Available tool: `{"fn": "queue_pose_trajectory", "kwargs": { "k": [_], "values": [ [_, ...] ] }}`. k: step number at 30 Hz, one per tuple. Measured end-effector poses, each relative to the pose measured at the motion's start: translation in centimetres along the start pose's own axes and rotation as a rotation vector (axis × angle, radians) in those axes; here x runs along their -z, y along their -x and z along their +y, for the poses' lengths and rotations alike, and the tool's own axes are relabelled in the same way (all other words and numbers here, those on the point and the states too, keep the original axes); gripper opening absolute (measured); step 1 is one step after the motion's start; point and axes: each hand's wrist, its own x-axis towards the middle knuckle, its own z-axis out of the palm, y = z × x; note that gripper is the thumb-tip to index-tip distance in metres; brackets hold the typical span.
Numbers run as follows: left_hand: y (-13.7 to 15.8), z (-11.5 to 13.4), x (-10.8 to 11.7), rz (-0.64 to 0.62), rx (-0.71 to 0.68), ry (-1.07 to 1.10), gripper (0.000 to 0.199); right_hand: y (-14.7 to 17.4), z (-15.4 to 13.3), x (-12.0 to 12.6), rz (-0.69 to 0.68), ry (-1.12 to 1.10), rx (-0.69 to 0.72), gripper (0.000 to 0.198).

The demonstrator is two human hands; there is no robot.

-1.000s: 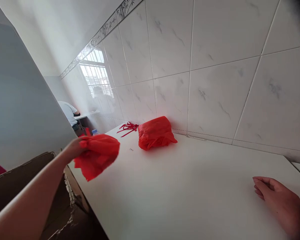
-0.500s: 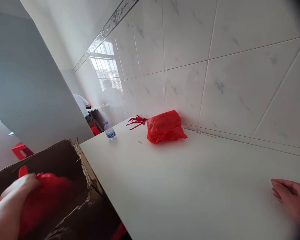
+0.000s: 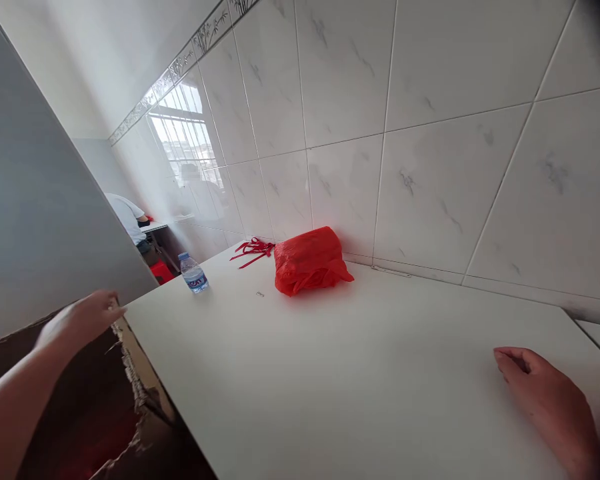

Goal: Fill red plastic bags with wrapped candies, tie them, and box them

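Observation:
My left hand [image 3: 87, 317] is over the far right corner of a cardboard box [image 3: 130, 373], thumb and fingers apart at the torn rim, with nothing seen in it. Red material [image 3: 113, 440] shows dimly low inside the box, partly hidden by my forearm. At the right, my right hand [image 3: 545, 393] rests on the white table [image 3: 350, 380], thumb and fingertips brought together in a loose pinch with nothing visible between them. A wrapped red plastic bag bundle [image 3: 310, 260] lies near the wall, away from both hands.
Red ribbons [image 3: 254, 249] lie left of the bundle. A water bottle with a blue cap [image 3: 194, 273] stands on the table's left side. The tiled wall [image 3: 345, 193] runs along the back. Beyond a grey partition [image 3: 45, 180], a person in white [image 3: 125, 217] is at another table.
My left hand has come up from the red material inside the box to the box's corner, letting the material go. The view has turned slightly right; my right hand stays pinched.

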Motion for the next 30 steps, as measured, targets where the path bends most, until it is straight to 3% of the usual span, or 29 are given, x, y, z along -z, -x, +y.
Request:
{"fn": "queue_pose_trajectory", "kwargs": {
  "k": [2, 4, 7, 10, 12, 16, 19, 22, 25, 27, 30],
  "values": [
    [-1.9, 4.4, -1.2, 0.018, -0.148, 0.040, 0.035, 0.3, -0.3, -0.4, 0.017, 0.042, 0.056, 0.025],
    [-3.4, 10.3, -2.9, 0.003, -0.389, 0.119, 0.047, 1.3, -1.1, -1.4, 0.053, 0.061, 0.161, 0.028],
    [-4.8, 19.7, -6.2, -0.017, -0.618, 0.245, 0.061, 4.1, -3.3, -4.3, 0.094, 0.034, 0.425, 0.032],
    [-6.0, 27.0, -8.9, -0.017, -0.626, 0.352, 0.069, 7.0, -5.3, -8.2, 0.016, 0.048, 0.788, 0.035],
    [-7.2, 30.0, -10.2, -0.035, -0.577, 0.395, 0.076, 8.3, -6.1, -10.0, -0.040, 0.111, 0.893, 0.037],
    [-9.4, 32.4, -11.9, -0.120, -0.504, 0.407, 0.091, 9.1, -6.7, -10.7, -0.090, 0.139, 0.863, 0.035],
    [-9.3, 32.4, -12.5, -0.181, -0.477, 0.371, 0.082, 9.2, -8.2, -9.9, -0.174, 0.037, 0.771, 0.029],
    [-7.5, 32.0, -12.7, -0.203, -0.488, 0.352, 0.059, 8.9, -11.7, -10.2, -0.314, -0.257, 0.562, 0.028],
    [-5.1, 31.6, -12.4, -0.197, -0.500, 0.358, 0.054, 8.2, -16.2, -12.0, -0.391, -0.584, 0.315, 0.045],
    [-3.6, 31.5, -12.1, -0.173, -0.499, 0.369, 0.054, 7.7, -18.9, -13.7, -0.400, -0.667, 0.256, 0.057],
    [-1.9, 31.6, -11.8, -0.132, -0.511, 0.393, 0.051, 7.3, -21.6, -16.1, -0.401, -0.780, 0.252, 0.059]
  ]
}}
